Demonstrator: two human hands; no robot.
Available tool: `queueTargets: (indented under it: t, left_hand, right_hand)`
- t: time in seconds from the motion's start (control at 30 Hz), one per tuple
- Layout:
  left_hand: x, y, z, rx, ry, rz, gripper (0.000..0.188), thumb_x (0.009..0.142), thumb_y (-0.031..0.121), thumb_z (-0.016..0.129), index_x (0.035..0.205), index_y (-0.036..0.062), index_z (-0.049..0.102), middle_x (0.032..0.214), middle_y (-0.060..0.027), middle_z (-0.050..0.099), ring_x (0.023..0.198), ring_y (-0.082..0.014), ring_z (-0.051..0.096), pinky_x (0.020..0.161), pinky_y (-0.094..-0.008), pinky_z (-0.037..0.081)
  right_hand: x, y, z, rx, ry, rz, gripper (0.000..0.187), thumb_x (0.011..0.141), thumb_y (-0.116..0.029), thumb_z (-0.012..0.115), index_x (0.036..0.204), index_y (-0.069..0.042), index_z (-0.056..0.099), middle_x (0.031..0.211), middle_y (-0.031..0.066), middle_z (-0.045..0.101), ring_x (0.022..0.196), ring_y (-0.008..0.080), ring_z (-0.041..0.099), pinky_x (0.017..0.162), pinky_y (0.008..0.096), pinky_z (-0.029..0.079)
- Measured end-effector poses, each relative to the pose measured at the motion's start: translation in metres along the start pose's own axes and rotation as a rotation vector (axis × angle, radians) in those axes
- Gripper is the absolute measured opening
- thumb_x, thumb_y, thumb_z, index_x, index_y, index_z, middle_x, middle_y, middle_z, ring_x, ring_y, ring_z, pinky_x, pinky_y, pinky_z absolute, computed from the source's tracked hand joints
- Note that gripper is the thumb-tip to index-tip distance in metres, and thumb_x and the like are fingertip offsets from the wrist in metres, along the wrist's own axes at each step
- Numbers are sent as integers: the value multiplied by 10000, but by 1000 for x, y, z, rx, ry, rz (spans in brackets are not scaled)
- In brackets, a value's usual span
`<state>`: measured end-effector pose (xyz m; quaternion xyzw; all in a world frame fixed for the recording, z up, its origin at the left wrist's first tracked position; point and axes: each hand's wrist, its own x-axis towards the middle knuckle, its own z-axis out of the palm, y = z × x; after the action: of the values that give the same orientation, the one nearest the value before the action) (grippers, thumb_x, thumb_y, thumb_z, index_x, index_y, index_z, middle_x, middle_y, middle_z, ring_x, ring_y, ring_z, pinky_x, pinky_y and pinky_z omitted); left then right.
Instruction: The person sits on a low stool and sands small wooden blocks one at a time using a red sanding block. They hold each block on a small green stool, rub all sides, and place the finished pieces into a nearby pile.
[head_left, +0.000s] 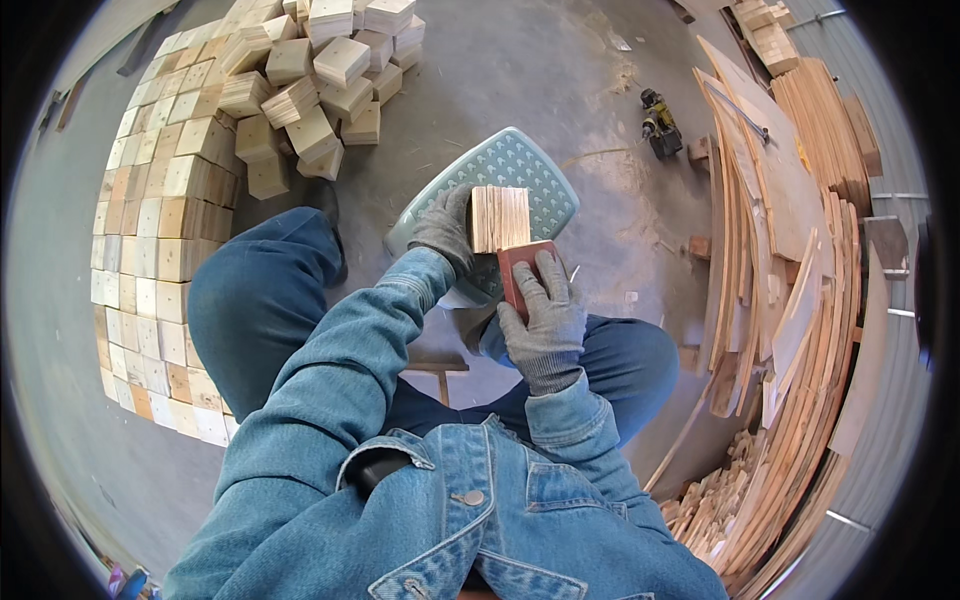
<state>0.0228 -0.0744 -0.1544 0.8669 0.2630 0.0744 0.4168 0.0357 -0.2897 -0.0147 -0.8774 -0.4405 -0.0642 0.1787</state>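
A layered wooden block (500, 218) rests on the light teal plastic stool (548, 180) between my knees. My left hand (443, 230), in a grey knit glove, grips the block from its left side. In my gloved right hand (548, 325) is a reddish-brown sanding block (520, 275), its far edge against or just over the wooden block's near right corner. The fingers lie across the top of the sanding block. Its underside is hidden, so I cannot tell how firmly it touches the wood.
Stacked wooden blocks (150, 250) form a low wall on the left, with a loose heap of blocks (330, 90) at its far end. A yellow-and-black cordless drill (660, 124) lies on the concrete floor at far right. Plywood sheets and strips (800, 330) lean along the right.
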Motion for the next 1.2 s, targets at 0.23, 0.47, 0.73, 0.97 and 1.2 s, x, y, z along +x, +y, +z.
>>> queueTargets:
  t: [0.23,0.47,0.73,0.97,1.2]
  left_hand:
    - [-6,16,-12,20,-71,-98,804,838,310,776,1555,186,436,1567,-188,494,1461,-410,481,1243,-467,387]
    - [-5,37,-25,41,-137,-86,1186,555,475,969,1549,142,413,1514,-139,492,1452,-364,457,1239,-437,390]
    - [-3,13,-9,-31,-34,-29,828,792,296,819,1534,177,469,1519,-166,532,1435,-390,507,1234,-451,395]
    - [-3,4,4,8,1,-35,925,743,342,877,1541,164,446,1490,-199,537,1415,-406,512,1221,-449,406]
    - [-8,29,-17,2,-73,-74,1223,544,451,985,1577,157,399,1512,-160,512,1426,-386,492,1232,-447,398]
  right_hand:
    - [47,13,19,38,42,34,517,802,-199,801,1299,-72,740,1436,191,624,1195,440,643,1043,517,522]
    - [148,55,61,-106,73,83,488,831,-220,750,1298,-85,704,1380,134,648,1154,377,690,986,501,554]
    - [31,19,18,-71,13,124,578,839,-258,794,1375,-69,686,1490,191,598,1282,428,587,1084,544,481]
    - [20,15,15,-118,1,109,547,838,-258,791,1353,-91,717,1519,187,586,1219,430,617,1058,548,500]
    - [147,42,48,-241,37,56,476,828,-234,751,1285,-109,700,1340,123,659,1076,405,693,942,501,570]
